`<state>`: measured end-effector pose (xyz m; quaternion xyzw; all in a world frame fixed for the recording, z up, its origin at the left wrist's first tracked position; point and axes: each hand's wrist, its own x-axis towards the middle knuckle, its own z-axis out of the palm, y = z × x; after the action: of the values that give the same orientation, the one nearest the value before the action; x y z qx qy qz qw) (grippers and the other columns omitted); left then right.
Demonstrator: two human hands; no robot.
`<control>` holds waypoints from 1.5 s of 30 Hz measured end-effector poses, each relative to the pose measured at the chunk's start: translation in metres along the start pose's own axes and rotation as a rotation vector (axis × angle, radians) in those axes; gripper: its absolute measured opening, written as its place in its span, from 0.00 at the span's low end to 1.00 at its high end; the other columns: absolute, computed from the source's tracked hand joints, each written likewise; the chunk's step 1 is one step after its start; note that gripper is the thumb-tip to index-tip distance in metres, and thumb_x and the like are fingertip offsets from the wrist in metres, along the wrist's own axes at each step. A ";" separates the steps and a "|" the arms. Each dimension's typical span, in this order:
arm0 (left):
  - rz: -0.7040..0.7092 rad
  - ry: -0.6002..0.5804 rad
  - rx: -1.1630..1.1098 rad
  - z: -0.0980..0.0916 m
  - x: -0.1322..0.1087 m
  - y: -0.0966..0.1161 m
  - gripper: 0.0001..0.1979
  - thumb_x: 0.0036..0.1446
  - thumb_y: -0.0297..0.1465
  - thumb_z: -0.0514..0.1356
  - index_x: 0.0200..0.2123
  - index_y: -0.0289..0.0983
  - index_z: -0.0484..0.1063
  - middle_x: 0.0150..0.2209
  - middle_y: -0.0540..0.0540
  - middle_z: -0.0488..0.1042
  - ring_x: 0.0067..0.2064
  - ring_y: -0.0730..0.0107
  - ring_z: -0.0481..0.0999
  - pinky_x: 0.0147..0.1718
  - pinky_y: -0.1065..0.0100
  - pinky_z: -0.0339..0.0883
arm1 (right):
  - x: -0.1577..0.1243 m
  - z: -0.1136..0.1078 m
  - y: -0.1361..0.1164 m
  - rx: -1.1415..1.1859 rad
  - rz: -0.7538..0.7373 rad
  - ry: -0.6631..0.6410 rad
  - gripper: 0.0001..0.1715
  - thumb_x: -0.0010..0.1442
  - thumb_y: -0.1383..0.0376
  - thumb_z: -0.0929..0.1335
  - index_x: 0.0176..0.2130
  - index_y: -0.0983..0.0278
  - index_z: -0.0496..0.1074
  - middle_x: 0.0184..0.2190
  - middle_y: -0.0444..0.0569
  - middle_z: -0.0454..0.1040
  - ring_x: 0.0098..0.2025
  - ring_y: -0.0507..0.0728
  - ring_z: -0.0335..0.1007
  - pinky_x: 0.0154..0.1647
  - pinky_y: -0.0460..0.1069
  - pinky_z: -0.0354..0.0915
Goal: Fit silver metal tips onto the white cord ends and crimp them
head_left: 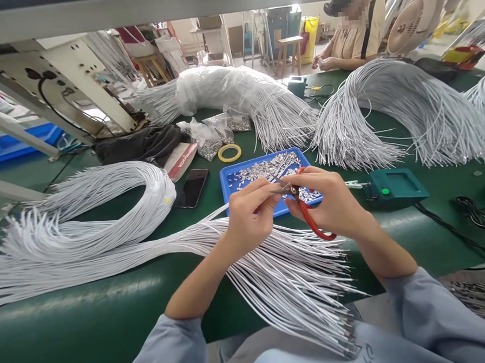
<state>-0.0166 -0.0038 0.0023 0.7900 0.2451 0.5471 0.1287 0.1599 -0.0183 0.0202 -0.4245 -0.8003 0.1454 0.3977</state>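
Observation:
My right hand point(335, 201) grips scissors point(315, 226) with red handles, their blades parted and pointing left at my left hand's fingertips. A white cable, lifted from the bundle, runs into my left hand point(250, 211), whose thumb and fingers pinch its end; the tip is partly hidden by the fingers. Under both hands a loose bundle of white cables point(283, 271) fans out toward my lap. Just behind the hands is a blue tray point(225, 179) with many small metal pieces point(252, 171) and some short white cable ends in it.
A coiled cable bundle point(147, 219) and a phone point(193, 188) lie left. Farther back are yellow tape point(229, 153), bags of metal parts point(210, 145) and big arched cable bundles point(404, 97). A green device point(399, 187) stands right. A person point(353, 40) sits across the table.

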 end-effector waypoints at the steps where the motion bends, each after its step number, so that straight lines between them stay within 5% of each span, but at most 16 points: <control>1: -0.006 -0.007 -0.015 0.000 0.000 0.000 0.07 0.61 0.19 0.58 0.35 0.34 0.75 0.27 0.51 0.71 0.26 0.79 0.67 0.24 0.75 0.61 | -0.001 0.000 -0.001 0.005 0.004 -0.003 0.17 0.53 0.68 0.71 0.44 0.66 0.79 0.35 0.50 0.81 0.38 0.57 0.74 0.38 0.52 0.71; 5: -0.068 -0.008 -0.095 -0.002 0.000 -0.001 0.07 0.61 0.21 0.59 0.35 0.35 0.76 0.26 0.50 0.71 0.27 0.78 0.68 0.24 0.75 0.62 | -0.001 -0.004 -0.002 0.004 0.044 -0.018 0.18 0.53 0.68 0.71 0.45 0.66 0.79 0.35 0.50 0.81 0.38 0.57 0.74 0.36 0.51 0.69; 9: -0.332 0.092 -0.380 -0.006 0.002 -0.004 0.07 0.62 0.30 0.61 0.32 0.37 0.78 0.26 0.50 0.72 0.23 0.80 0.65 0.19 0.76 0.57 | 0.004 -0.011 0.007 0.002 0.203 -0.031 0.15 0.54 0.66 0.71 0.43 0.65 0.79 0.34 0.50 0.81 0.35 0.57 0.75 0.36 0.52 0.68; 13: -0.504 0.093 -0.595 -0.006 0.003 -0.003 0.08 0.61 0.34 0.63 0.31 0.37 0.78 0.27 0.49 0.72 0.20 0.83 0.63 0.16 0.77 0.54 | 0.008 -0.013 0.013 0.218 0.261 0.097 0.07 0.55 0.67 0.71 0.37 0.63 0.77 0.29 0.45 0.79 0.31 0.53 0.74 0.31 0.48 0.67; 20: -0.395 0.003 -0.452 0.006 0.000 0.004 0.04 0.58 0.31 0.66 0.33 0.37 0.80 0.27 0.49 0.73 0.25 0.80 0.67 0.21 0.75 0.60 | 0.002 -0.011 0.002 0.549 0.112 0.275 0.13 0.53 0.70 0.74 0.40 0.59 0.75 0.30 0.41 0.80 0.32 0.49 0.76 0.33 0.45 0.69; 25: -0.302 -0.011 -0.346 0.008 -0.001 0.000 0.04 0.58 0.29 0.65 0.31 0.36 0.78 0.26 0.50 0.73 0.24 0.80 0.65 0.22 0.74 0.61 | -0.002 -0.008 -0.001 0.484 0.054 0.247 0.12 0.54 0.68 0.73 0.41 0.60 0.75 0.28 0.40 0.80 0.28 0.48 0.72 0.28 0.47 0.65; 30: -0.188 -0.028 -0.253 0.006 0.000 0.000 0.01 0.57 0.26 0.65 0.33 0.37 0.78 0.26 0.49 0.74 0.25 0.77 0.68 0.22 0.73 0.62 | 0.002 -0.002 0.000 0.449 -0.036 0.244 0.12 0.54 0.66 0.72 0.41 0.63 0.74 0.32 0.44 0.80 0.32 0.49 0.75 0.34 0.47 0.71; 37: -0.093 -0.017 -0.158 0.002 -0.004 -0.020 0.08 0.54 0.24 0.66 0.36 0.42 0.80 0.29 0.52 0.75 0.24 0.77 0.70 0.20 0.74 0.64 | 0.015 -0.003 0.009 0.241 -0.235 0.224 0.09 0.58 0.64 0.70 0.39 0.65 0.74 0.32 0.45 0.79 0.33 0.49 0.71 0.35 0.45 0.71; 42: -0.131 0.039 -0.127 0.003 -0.003 -0.017 0.06 0.54 0.27 0.67 0.34 0.45 0.80 0.28 0.52 0.75 0.25 0.72 0.71 0.18 0.69 0.64 | 0.015 0.006 0.014 0.160 -0.329 0.286 0.09 0.58 0.63 0.69 0.40 0.64 0.73 0.32 0.45 0.80 0.32 0.50 0.72 0.38 0.47 0.72; 45: -0.176 0.093 -0.139 0.003 -0.001 -0.009 0.04 0.54 0.30 0.66 0.31 0.47 0.79 0.27 0.53 0.74 0.25 0.69 0.70 0.19 0.64 0.64 | 0.014 0.014 0.018 0.093 -0.307 0.210 0.08 0.57 0.62 0.68 0.39 0.60 0.74 0.33 0.44 0.80 0.32 0.50 0.73 0.40 0.49 0.73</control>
<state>-0.0165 0.0036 -0.0033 0.7285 0.2805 0.5854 0.2190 0.1547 0.0053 0.0077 -0.2913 -0.8021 0.0747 0.5160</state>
